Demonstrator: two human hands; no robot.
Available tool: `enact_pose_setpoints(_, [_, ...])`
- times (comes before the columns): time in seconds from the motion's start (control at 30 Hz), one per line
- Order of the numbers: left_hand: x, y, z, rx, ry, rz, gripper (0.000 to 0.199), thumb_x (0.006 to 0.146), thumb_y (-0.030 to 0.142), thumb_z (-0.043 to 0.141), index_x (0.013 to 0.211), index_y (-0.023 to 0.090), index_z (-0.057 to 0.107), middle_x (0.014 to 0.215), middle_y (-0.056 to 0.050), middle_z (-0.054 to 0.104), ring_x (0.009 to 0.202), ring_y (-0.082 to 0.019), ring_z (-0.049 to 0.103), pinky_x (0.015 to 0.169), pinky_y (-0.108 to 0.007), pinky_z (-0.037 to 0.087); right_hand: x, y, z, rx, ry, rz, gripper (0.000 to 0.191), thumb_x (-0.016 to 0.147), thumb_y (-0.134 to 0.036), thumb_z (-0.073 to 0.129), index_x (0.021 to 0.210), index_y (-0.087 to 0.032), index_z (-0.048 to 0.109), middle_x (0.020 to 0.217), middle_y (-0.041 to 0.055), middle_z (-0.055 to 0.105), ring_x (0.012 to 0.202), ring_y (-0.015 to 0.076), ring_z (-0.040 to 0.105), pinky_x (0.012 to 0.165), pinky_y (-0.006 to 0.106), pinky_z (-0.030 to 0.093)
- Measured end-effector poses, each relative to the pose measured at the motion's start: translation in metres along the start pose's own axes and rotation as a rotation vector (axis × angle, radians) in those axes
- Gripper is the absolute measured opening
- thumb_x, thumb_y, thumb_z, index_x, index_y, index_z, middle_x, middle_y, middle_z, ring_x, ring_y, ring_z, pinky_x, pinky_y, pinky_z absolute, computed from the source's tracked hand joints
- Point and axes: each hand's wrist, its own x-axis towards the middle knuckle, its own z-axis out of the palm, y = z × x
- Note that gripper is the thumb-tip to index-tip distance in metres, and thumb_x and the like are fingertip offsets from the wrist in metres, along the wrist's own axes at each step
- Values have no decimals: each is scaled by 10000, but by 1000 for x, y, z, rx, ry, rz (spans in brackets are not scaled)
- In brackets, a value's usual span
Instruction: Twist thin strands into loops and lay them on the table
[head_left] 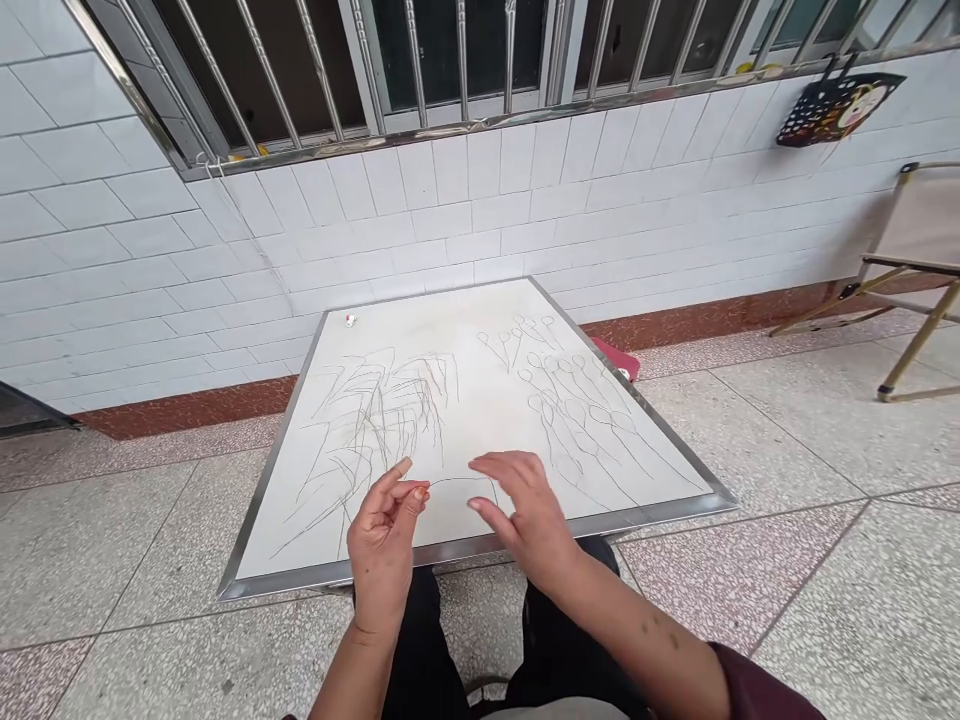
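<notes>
Lying over the left side of my worktop (427, 318) are many bent wires (382, 385), with a small white-and-red item (351, 321) near its far left corner. Just right of their near end, my left hand (423, 491) pinches one thin wire (465, 479) between thumb and forefinger, and it arches rightward towards my right hand (474, 484), which is open, thumb apart from the fingers. Farther right, looped wires (600, 420) lie spread from the far side towards the near right corner.
</notes>
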Motion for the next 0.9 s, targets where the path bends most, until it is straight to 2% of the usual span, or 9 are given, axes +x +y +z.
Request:
enact_pose_setpoints(0.07, [-5,2,4,-15,-31,-17,407,780,344,754,1162,220,692,861,-19,747,852,-173,687,883,-337,540,14,-11,3,-13,-74,-120,188,970,-317,574,1114,-242,668,1070,74,707,1015,256,577,893,419,467])
enact_pose_setpoints(0.17, [-12,5,7,-44,-40,-40,413,769,332,768,1158,216,692,834,-11,743,832,-170,684,893,-342,534,22,-19,6,-20,-139,-151,166,991,-247,539,1000,-251,705,927,40,732,888,220,593,810,374,447])
enact_pose_setpoints(0.43, [-16,7,13,-92,-89,-164,468,750,337,787,1190,209,690,782,-3,739,780,-159,684,880,-331,539,21,-14,-2,-114,-103,-172,218,1009,-246,511,894,-219,694,800,22,727,794,192,562,745,347,377])
enact_pose_setpoints(0.6, [-15,2,13,-136,-111,-235,483,745,334,793,1197,199,686,761,-5,729,757,-154,670,871,-334,532,19,-12,5,-170,-48,-155,221,987,-187,527,814,-198,665,726,18,686,753,183,525,718,332,355])
enact_pose_setpoints(0.77, [-14,5,4,-112,-131,-206,483,741,355,791,1191,209,690,710,12,695,712,-139,628,850,-324,516,19,-13,12,-111,-53,-202,167,937,-124,594,798,-195,654,687,-3,659,721,167,501,693,297,357])
enact_pose_setpoints(0.9, [-14,7,-2,-109,-131,-148,465,744,350,786,1180,217,692,694,24,664,725,-140,616,871,-324,498,16,-19,14,-100,-36,-174,153,925,-119,617,801,-201,653,694,-4,660,734,167,521,715,300,357])
